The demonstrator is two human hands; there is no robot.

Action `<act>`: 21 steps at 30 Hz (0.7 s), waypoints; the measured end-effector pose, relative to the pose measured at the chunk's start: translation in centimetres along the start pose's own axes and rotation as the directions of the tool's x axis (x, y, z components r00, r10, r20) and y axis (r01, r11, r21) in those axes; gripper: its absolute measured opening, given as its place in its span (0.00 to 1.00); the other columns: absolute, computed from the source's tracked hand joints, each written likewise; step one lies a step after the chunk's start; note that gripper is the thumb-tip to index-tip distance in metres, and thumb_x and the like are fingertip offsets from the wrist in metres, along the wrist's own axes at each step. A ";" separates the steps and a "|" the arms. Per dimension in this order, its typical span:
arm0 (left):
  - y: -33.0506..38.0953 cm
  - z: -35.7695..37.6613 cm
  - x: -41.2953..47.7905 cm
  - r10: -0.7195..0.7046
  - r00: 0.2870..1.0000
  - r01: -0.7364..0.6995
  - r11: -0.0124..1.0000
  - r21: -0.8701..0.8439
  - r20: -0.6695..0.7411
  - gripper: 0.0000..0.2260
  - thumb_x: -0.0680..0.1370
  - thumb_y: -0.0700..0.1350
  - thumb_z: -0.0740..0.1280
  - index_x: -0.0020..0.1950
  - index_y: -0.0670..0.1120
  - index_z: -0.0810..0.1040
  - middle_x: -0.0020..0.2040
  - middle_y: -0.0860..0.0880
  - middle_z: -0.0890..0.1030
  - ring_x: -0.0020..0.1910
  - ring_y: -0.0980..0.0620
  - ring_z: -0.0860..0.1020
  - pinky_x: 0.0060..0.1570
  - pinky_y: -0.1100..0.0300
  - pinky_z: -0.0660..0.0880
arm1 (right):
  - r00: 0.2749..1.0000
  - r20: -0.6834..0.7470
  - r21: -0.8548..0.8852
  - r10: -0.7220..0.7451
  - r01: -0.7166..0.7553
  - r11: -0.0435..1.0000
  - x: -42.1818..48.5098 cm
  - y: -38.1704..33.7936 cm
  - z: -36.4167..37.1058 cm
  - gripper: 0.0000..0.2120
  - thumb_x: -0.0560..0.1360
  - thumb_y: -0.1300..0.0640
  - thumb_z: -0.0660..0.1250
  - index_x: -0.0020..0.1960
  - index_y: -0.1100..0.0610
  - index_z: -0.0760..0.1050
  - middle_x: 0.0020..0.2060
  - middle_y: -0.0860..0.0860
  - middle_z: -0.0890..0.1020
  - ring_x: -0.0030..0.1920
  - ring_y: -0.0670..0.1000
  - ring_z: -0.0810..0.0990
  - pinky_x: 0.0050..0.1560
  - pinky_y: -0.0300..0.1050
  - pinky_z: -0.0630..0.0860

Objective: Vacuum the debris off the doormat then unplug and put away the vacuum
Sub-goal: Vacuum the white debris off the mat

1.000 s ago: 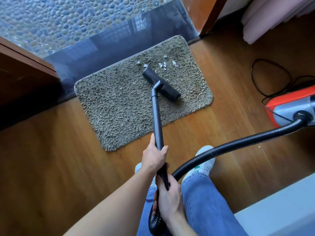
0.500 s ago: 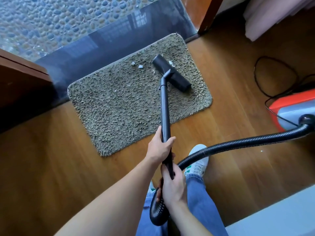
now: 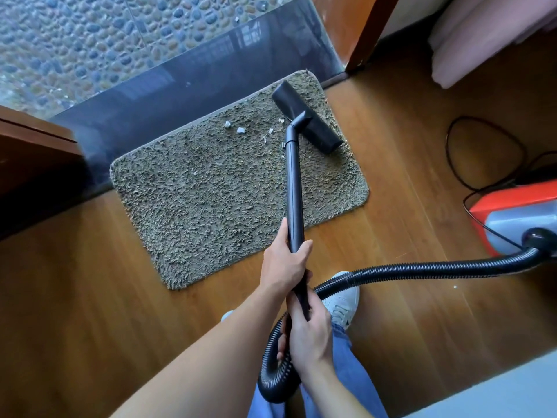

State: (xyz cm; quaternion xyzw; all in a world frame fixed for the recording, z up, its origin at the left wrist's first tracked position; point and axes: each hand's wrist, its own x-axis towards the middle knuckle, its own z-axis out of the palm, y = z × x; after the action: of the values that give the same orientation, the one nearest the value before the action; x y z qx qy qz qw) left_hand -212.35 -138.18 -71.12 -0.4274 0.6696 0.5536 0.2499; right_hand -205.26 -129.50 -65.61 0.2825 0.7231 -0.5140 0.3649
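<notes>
A shaggy olive doormat (image 3: 211,200) lies on the wooden floor against a dark sill. Small white bits of debris (image 3: 240,130) sit near its far edge. The black vacuum nozzle (image 3: 307,117) rests on the mat's far right corner, just right of the debris. My left hand (image 3: 283,263) grips the black wand (image 3: 294,188) partway up. My right hand (image 3: 307,333) grips the wand's lower end where the ribbed hose (image 3: 422,268) joins. The hose runs right to the red and grey vacuum body (image 3: 512,215).
A black power cord (image 3: 458,164) loops on the floor behind the vacuum. A wooden door frame (image 3: 367,34) stands at the mat's far right, dark wooden furniture (image 3: 33,152) at left. Pale fabric (image 3: 482,40) hangs at top right. My white shoe (image 3: 343,300) is under the hose.
The nozzle has been pushed farther away and to the right, from the mat's middle to its far right corner, passing over the debris. Fewer white bits show. Both hands keep their grip.
</notes>
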 end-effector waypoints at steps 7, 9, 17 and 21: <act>2.9 -1.1 3.6 0.025 1.000 -0.024 0.994 0.107 -0.006 0.30 0.80 0.55 0.69 0.79 0.61 0.60 0.50 0.44 0.84 0.35 0.43 0.86 0.45 0.44 0.84 | 1.000 0.010 0.053 -0.008 0.008 0.999 2.6 -3.4 1.1 0.12 0.83 0.46 0.63 0.48 0.51 0.78 0.24 0.53 0.75 0.21 0.58 0.76 0.26 0.52 0.76; 2.9 -1.5 3.9 0.019 1.000 -0.019 0.996 0.084 0.002 0.28 0.80 0.54 0.70 0.78 0.60 0.63 0.49 0.45 0.83 0.33 0.43 0.85 0.45 0.44 0.84 | 1.000 0.003 0.054 0.001 -0.001 0.999 2.6 -3.8 1.5 0.13 0.84 0.46 0.63 0.46 0.53 0.77 0.22 0.51 0.74 0.18 0.58 0.76 0.21 0.43 0.71; -0.8 -2.7 1.3 -0.002 1.000 0.002 1.000 0.012 0.006 0.22 0.80 0.51 0.69 0.73 0.57 0.68 0.43 0.45 0.81 0.28 0.45 0.83 0.37 0.47 0.84 | 0.999 0.029 0.005 0.044 -0.045 0.999 -0.9 -1.9 2.1 0.12 0.83 0.47 0.63 0.54 0.55 0.78 0.22 0.51 0.73 0.18 0.55 0.75 0.19 0.40 0.69; -3.9 -3.5 -1.0 -0.059 0.998 0.059 0.997 -0.044 -0.001 0.27 0.79 0.50 0.69 0.76 0.60 0.65 0.42 0.45 0.80 0.27 0.44 0.83 0.37 0.47 0.84 | 0.999 0.030 -0.145 0.023 -0.019 0.989 -3.2 0.4 2.7 0.14 0.83 0.46 0.64 0.61 0.53 0.81 0.31 0.46 0.78 0.26 0.42 0.77 0.28 0.32 0.70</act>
State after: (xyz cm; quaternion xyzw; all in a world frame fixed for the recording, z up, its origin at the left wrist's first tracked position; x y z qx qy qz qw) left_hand -208.07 -141.33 -71.46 -0.4530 0.6446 0.5601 0.2561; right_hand -202.51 -132.03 -63.74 0.2547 0.7497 -0.4605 0.4012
